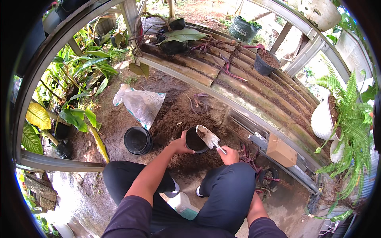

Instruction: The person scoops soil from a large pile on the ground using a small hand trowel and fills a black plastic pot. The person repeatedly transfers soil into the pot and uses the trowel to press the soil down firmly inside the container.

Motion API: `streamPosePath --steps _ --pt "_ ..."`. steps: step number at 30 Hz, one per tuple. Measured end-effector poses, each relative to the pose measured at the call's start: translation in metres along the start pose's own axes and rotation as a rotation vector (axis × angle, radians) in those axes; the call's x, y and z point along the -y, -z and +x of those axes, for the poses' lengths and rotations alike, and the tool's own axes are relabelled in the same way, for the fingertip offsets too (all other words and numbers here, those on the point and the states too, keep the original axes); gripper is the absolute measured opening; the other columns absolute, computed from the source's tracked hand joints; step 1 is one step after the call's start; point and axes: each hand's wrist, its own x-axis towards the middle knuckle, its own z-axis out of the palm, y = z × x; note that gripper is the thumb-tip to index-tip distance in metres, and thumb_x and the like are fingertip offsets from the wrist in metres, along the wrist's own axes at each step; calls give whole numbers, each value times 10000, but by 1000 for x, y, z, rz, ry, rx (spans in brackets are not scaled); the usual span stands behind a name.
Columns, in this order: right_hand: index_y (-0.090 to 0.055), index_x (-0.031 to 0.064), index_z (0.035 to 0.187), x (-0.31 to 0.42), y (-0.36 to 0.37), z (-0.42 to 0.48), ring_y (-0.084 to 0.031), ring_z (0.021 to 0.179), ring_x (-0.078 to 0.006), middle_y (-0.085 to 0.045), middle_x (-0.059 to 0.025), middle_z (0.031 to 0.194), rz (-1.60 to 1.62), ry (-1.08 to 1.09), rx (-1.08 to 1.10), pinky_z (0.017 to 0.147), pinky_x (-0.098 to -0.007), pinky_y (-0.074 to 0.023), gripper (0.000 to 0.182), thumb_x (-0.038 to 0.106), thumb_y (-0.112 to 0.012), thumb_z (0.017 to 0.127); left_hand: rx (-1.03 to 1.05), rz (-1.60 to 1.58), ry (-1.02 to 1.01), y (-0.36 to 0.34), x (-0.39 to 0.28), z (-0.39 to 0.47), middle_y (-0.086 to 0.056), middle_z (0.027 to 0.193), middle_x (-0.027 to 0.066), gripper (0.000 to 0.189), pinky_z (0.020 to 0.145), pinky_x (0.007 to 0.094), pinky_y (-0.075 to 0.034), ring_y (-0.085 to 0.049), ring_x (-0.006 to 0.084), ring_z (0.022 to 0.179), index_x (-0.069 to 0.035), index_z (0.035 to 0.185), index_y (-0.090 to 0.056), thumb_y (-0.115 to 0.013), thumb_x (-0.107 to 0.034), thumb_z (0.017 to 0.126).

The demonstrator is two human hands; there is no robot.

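Note:
My left hand [179, 143] grips the near left rim of a black plastic pot [189, 144], which has dark soil [197, 141] inside. In my right hand [228, 155] is the handle of a metal garden trowel [207, 135]. Its blade, with some soil stuck on it, lies over the pot's right rim. Loose brown soil [171, 119] is heaped on the ground around and beyond the pot. To the left stands a stack of black pots [138, 141]. A white plastic sack [141, 104] rests on the ground behind that stack.
Corrugated roofing sheets [250, 89] form a bench at the back right, bearing a potted plant [265, 62]. A cardboard box [281, 150] and a metal rail [290, 171] lie under its edge. A fern [348, 125] hangs at the right. Leafy plants [80, 86] grow at the left.

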Motion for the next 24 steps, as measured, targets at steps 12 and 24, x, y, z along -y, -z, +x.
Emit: streamPosePath --steps 12,24 --pt "-755 215 954 5 -2 -2 -679 676 -407 -657 -147 642 -59 54 -89 596 -509 -504 329 535 -703 900 -5 3 -34 -6 8 8 -742 1031 165 1466 910 410 -547 -729 326 994 -92 1598 118 -899 -566 655" --pt "-700 86 984 -122 -43 -19 -662 710 -344 -656 -171 756 46 -236 -32 661 -445 -498 395 478 -659 962 55 53 44 5 -14 -2 -747 977 160 1489 887 425 -550 -729 345 975 -79 1601 141 -879 -615 659"
